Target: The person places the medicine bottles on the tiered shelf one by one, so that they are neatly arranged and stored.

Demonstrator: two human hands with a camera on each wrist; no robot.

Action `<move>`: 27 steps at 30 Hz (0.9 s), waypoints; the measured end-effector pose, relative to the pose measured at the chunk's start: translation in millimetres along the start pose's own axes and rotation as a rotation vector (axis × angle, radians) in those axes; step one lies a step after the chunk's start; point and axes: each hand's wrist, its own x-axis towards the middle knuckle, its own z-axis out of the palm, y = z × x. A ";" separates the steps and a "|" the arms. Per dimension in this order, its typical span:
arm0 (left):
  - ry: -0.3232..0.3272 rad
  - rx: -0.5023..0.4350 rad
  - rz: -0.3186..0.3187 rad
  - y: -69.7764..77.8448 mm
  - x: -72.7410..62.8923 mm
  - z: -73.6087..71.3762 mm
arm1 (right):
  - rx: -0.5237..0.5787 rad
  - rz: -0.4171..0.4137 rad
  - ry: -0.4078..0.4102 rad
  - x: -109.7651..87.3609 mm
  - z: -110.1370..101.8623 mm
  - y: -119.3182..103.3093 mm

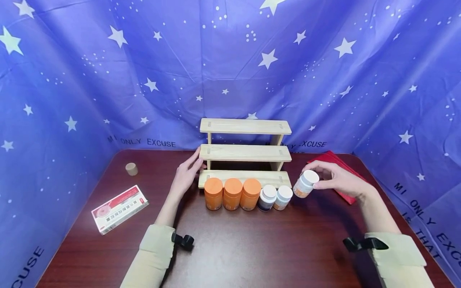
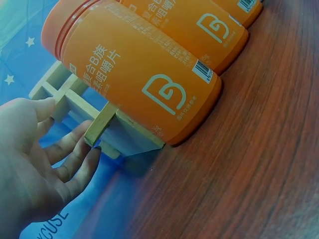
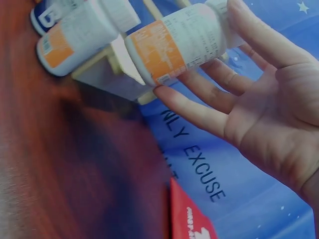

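Note:
My right hand holds a white pill bottle with an orange label, tilted and raised beside the shelf's right end. In the right wrist view the thumb lies at its white cap and the fingers along its far side. My left hand rests against the left end of a three-tier wooden shelf, fingers loosely bent at the tier ends. Before the lowest tier stand orange jars, a dark-labelled bottle with a white cap, and another white bottle in one row.
On the left lie a red-and-white medicine box and a small pale cylinder. Partly behind my right hand is a red packet. A blue star-patterned cloth hangs behind and beside the dark wooden table.

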 end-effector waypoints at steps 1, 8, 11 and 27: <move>0.000 -0.002 0.000 0.1 0.0 0.1 | 0.007 0.003 -0.004 1.9 -2.7 -2.1; -0.002 0.011 -0.016 0.8 -0.8 -0.6 | 0.086 0.033 -0.002 20.6 -20.0 -20.1; 0.001 0.010 -0.029 0.5 -0.7 -1.3 | 0.104 0.018 -0.002 34.5 -25.9 -29.8; -0.007 0.014 -0.016 -1.7 0.8 0.0 | 0.258 0.042 -0.025 122.8 -36.8 -92.0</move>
